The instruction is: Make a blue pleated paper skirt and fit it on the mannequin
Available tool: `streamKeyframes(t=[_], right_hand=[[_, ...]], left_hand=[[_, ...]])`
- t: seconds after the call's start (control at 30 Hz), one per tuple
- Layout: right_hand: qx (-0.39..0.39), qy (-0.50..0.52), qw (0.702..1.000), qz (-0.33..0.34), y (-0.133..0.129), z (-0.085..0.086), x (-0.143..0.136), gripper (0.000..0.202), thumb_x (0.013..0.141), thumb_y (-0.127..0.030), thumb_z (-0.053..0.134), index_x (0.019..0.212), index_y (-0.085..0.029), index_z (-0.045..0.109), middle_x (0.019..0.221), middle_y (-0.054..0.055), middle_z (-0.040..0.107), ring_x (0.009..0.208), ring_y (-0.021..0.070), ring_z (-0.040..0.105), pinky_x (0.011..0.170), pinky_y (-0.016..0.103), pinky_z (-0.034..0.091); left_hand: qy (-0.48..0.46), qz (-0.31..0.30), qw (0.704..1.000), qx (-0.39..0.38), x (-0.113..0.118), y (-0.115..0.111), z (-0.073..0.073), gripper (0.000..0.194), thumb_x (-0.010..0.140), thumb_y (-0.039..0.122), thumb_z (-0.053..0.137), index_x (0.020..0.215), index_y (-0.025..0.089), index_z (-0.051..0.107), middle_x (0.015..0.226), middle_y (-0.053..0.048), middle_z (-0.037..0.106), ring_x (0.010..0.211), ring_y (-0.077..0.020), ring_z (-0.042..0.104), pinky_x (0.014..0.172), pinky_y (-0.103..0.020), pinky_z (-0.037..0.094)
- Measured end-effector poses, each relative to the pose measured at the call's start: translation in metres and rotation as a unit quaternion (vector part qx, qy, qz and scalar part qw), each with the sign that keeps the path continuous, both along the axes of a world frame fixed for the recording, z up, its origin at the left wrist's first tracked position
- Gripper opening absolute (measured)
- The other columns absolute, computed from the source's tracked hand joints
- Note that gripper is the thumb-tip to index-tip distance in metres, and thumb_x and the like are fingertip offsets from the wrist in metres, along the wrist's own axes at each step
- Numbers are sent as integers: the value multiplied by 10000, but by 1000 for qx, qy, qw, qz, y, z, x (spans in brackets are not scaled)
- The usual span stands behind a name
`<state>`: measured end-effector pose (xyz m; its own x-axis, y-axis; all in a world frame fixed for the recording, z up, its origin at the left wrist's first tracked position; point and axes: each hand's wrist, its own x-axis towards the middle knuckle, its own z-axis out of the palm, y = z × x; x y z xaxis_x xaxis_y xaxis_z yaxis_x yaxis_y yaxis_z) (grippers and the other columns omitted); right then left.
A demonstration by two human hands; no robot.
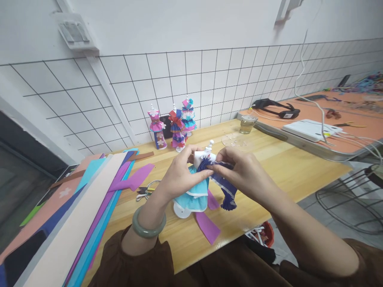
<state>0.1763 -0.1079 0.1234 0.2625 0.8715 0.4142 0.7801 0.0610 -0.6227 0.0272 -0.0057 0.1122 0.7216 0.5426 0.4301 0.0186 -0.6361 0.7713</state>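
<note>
A small white dress form (pixel 210 146) stands tilted in front of me, wearing a tiered light-blue skirt (pixel 191 195) above its round white base (pixel 182 211). My left hand (pixel 179 173) is closed around the form's upper body, thumb pressed on its front. With thumb and fingers pinched at the chest, my right hand (pixel 237 165) grips a dark blue ruffled strip (pixel 226 185) with white edging. One end of the strip lies against the bodice; the other hangs down below my right hand. Purple pieces (pixel 208 227) lie beside the base.
Three dressed miniature forms (pixel 178 129) stand by the tiled wall. Scissors (pixel 145 192) lie left of my left wrist, near stacked coloured sheets (pixel 89 199). A glass cup (pixel 248 123) and a clear dish (pixel 235 140) are at the back right, beside an orange-topped table (pixel 359 107).
</note>
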Motion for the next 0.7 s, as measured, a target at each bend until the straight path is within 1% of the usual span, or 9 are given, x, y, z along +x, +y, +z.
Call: streamKeyframes(t=[0.1, 0.2, 0.37, 0.5, 0.63, 0.7], right_hand=[[-16, 39, 999, 15, 2, -1, 2, 147, 762, -300, 618, 741, -189, 524, 594, -34, 542, 529, 98, 497, 484, 215, 345], [-18, 52, 998, 21, 3, 0, 3, 164, 754, -311, 625, 741, -191, 515, 599, -33, 535, 535, 102, 494, 476, 215, 337], [-19, 56, 998, 26, 3, 1, 4, 176, 754, -309, 626, 732, -189, 499, 602, -30, 531, 544, 103, 491, 478, 214, 336], [-24, 68, 997, 30, 5, 1, 5, 199, 760, -341, 624, 753, -191, 493, 623, -24, 536, 562, 109, 497, 471, 213, 336], [-26, 82, 996, 33, 7, 1, 4, 211, 753, -340, 635, 743, -190, 487, 614, -29, 516, 546, 99, 471, 459, 208, 336], [-25, 107, 993, 43, 7, 1, 3, 230, 745, -348, 647, 746, -188, 483, 621, -30, 509, 543, 93, 463, 454, 205, 340]], left_hand=[[-5, -5, 1000, 6, 0, 0, 0, 385, 731, 212, 640, 1071, 211, 459, 1039, -34, 566, 927, -155, 555, 854, -313, 446], [-8, -8, 1000, 10, 1, -1, 1, 346, 748, 177, 599, 1063, 206, 458, 1015, -31, 561, 899, -142, 554, 830, -294, 452], [-8, -24, 1000, 7, -1, 2, 1, 382, 737, 123, 573, 1088, 204, 448, 993, -23, 544, 884, -130, 538, 820, -272, 447], [-3, -35, 999, 6, -2, 3, 2, 402, 731, 132, 585, 1100, 202, 442, 956, -14, 535, 859, -121, 527, 810, -262, 446], [-9, -15, 1000, -8, -1, 1, 2, 365, 735, 162, 594, 1069, 207, 452, 1000, -19, 549, 881, -130, 539, 812, -269, 446], [-12, -7, 1000, -16, 0, 0, 2, 337, 739, 155, 582, 1050, 205, 460, 989, -21, 561, 881, -135, 549, 810, -273, 446]])
